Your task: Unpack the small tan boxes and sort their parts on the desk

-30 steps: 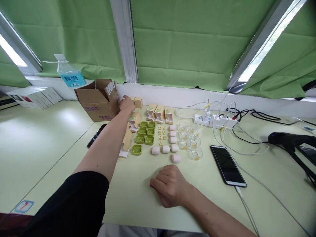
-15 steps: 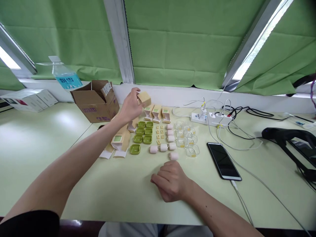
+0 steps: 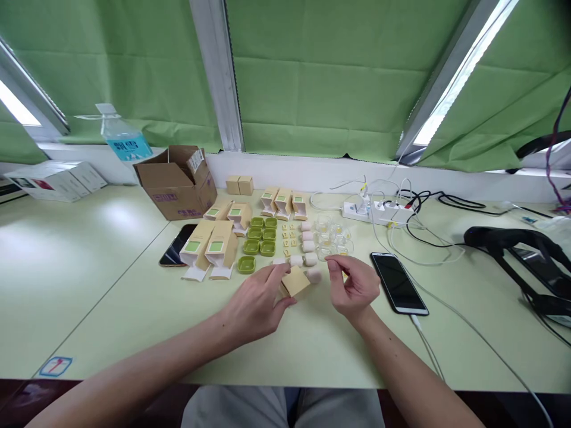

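My left hand (image 3: 261,297) grips a small tan cardboard box (image 3: 296,283) by its sides, low over the front of the desk. Just right of it, my right hand (image 3: 355,286) is curled closed, thumb against the fingers, with nothing visible in it. Beyond the hands are several green square dishes (image 3: 246,264), tiny yellow clip-like pieces (image 3: 286,235), pale pink cylinders (image 3: 307,236) and clear plastic cups (image 3: 327,254). My hands and the box partly cover the nearest cylinders and cups. Opened tan boxes (image 3: 222,245) with green-edged windows stand to the left.
Two closed tan boxes (image 3: 239,185) stand by the wall beside a brown carton (image 3: 178,190). A dark phone (image 3: 177,245) lies left; another phone (image 3: 398,283), on a charging cable, lies right. Behind it are a power strip (image 3: 379,212) and loose cables. A black headset-like frame (image 3: 504,249) sits far right.
My left hand has brought the small box from the back of the desk to the front middle. My right hand has moved right and slightly up, still closed, and turned.
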A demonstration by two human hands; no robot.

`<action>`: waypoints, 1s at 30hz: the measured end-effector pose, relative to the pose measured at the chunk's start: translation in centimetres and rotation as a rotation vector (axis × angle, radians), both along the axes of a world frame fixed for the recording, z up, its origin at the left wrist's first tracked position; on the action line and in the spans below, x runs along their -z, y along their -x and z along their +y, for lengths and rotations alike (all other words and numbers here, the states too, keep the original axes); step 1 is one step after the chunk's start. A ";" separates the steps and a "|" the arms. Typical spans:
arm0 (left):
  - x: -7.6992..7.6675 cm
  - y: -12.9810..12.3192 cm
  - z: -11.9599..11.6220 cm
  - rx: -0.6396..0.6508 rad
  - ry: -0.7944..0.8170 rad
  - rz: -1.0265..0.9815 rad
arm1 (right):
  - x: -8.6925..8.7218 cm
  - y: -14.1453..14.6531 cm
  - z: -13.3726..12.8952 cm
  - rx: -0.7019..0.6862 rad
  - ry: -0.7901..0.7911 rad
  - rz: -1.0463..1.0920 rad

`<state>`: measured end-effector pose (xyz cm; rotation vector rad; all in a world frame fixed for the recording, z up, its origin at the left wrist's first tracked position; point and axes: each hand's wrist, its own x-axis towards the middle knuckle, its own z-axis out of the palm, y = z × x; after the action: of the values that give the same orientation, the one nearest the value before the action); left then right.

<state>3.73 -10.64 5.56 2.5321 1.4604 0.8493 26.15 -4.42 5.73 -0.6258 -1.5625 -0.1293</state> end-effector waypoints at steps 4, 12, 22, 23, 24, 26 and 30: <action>-0.8 0.8 0.5 0.048 -0.043 0.014 | 0.1 0.2 0.2 -0.041 0.017 -0.053; -0.5 4.1 2.7 0.035 0.045 -0.208 | 0.8 0.3 0.4 -0.090 0.127 -0.135; 0.4 3.0 1.9 0.145 0.134 -0.212 | 1.3 0.3 0.2 -0.264 0.219 -0.286; 0.5 3.0 2.0 0.119 0.119 -0.238 | 1.3 0.3 0.2 -0.267 0.226 -0.286; 0.6 3.0 2.0 0.093 0.102 -0.266 | 1.4 0.2 0.2 -0.269 0.231 -0.287; 0.7 3.0 2.2 0.049 0.074 -0.315 | 1.6 0.3 0.2 -0.270 0.237 -0.288; 0.7 2.9 2.4 0.032 0.064 -0.347 | 1.9 0.4 0.2 -0.260 0.238 -0.286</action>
<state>0.83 -8.21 4.88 2.2146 1.3095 1.1460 25.74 -4.25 3.85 -0.6010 -1.9398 0.1733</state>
